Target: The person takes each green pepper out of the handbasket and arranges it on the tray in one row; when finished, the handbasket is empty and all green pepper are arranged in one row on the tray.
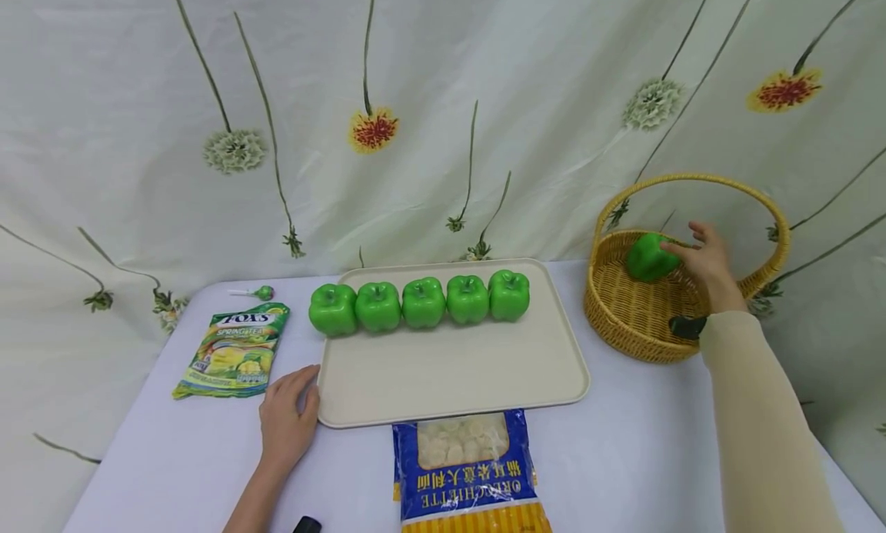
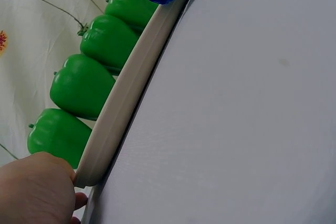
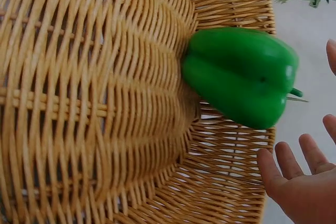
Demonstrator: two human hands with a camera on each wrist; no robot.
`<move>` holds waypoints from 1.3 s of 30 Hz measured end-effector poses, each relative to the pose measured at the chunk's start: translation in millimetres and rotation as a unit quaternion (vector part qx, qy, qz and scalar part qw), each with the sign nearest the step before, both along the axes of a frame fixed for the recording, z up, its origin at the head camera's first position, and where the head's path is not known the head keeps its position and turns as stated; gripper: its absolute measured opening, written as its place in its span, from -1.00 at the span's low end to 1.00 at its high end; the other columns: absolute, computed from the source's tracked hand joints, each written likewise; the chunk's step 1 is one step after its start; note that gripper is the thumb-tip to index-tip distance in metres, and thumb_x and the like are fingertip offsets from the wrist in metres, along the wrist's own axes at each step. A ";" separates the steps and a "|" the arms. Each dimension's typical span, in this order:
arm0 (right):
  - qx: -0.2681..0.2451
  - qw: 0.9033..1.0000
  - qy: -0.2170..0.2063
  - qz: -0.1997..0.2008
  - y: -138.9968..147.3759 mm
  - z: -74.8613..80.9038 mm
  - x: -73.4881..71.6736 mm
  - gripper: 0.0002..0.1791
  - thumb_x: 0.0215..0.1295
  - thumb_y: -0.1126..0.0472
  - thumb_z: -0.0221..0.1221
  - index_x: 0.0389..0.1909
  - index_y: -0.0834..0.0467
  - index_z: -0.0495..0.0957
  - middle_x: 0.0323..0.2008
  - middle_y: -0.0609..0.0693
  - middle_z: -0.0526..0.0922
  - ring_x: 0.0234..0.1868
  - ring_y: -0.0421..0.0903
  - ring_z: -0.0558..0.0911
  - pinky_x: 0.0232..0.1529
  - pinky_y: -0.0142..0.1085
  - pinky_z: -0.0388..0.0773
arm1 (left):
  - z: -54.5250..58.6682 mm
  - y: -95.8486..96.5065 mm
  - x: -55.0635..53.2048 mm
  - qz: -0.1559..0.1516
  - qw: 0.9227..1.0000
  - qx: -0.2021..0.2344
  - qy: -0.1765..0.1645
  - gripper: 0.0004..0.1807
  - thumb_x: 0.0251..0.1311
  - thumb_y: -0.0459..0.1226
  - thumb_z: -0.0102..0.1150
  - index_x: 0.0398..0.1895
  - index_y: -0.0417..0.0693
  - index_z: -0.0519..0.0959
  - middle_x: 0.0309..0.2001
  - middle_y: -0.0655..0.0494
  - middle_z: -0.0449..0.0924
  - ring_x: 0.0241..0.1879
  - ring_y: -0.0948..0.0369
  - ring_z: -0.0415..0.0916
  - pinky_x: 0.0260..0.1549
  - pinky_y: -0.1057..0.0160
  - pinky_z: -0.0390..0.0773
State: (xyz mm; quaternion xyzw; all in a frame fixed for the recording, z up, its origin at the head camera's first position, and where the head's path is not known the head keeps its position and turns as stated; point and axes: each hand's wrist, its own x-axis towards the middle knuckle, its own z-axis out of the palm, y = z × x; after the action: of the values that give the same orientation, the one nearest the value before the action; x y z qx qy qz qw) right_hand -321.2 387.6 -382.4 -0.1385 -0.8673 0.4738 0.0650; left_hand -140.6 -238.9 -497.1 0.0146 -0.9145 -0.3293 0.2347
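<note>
Inside a wicker basket (image 1: 644, 329) at the right, a green bell pepper (image 1: 649, 258) leans against the far wall. My right hand (image 1: 707, 262) is over the basket beside this pepper, its fingers spread. In the right wrist view a gap separates the fingers (image 3: 286, 161) from the pepper (image 3: 239, 74). My left hand (image 1: 287, 418) rests on the table at the left edge of a beige tray (image 1: 453, 368), touching its rim (image 2: 107, 129) near the corner. Several more green bell peppers (image 1: 423, 302) stand in a row along the tray's far side.
A blue and yellow orecchiette bag (image 1: 471, 471) lies at the tray's near edge. Left of the tray are a Fox's candy bag (image 1: 235, 352) and a green lollipop (image 1: 263, 292). The basket's tall handle (image 1: 692, 178) arches over it. A flowered cloth (image 1: 429, 64) hangs behind.
</note>
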 end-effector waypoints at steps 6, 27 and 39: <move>0.011 1.000 -0.027 0.012 -4.1 -5.9 -3.0 -0.03 0.37 -0.08 0.09 0.55 0.20 -0.24 0.53 0.37 -0.21 0.49 0.41 -0.06 0.38 0.28 0.07 | 1.5 0.7 -0.6 0.001 1.000 -0.001 0.003 -0.65 0.24 -0.46 0.07 0.09 -0.26 0.58 0.10 -0.26 0.59 0.16 -0.21 0.35 0.11 -0.32 0.19; 0.005 0.999 -0.054 -0.001 17.5 -59.4 -36.6 0.05 0.31 -0.16 0.15 0.56 0.16 -0.27 0.51 0.40 -0.19 0.46 0.43 0.01 0.30 0.26 0.23 | -0.9 -0.3 0.9 0.002 1.000 -0.004 -0.019 -0.65 0.27 -0.43 0.05 0.12 -0.24 0.56 0.12 -0.25 0.58 0.19 -0.19 0.32 0.12 -0.33 0.17; -0.022 0.999 -0.033 0.002 -18.5 -3.6 -6.4 0.01 0.34 -0.01 0.18 0.56 0.14 -0.26 0.54 0.32 -0.25 0.49 0.38 0.00 0.32 0.22 0.26 | 0.6 -0.6 0.4 -0.003 1.000 -0.002 -0.018 -0.65 0.28 -0.44 0.06 0.12 -0.23 0.56 0.13 -0.25 0.57 0.19 -0.20 0.32 0.10 -0.32 0.17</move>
State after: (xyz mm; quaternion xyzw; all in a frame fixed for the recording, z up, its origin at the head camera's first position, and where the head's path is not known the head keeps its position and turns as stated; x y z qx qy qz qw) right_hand -327.6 369.1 -386.0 -0.1537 -0.8589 0.4876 0.0321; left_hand -140.2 -239.6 -496.6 0.0174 -0.9190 -0.3283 0.2174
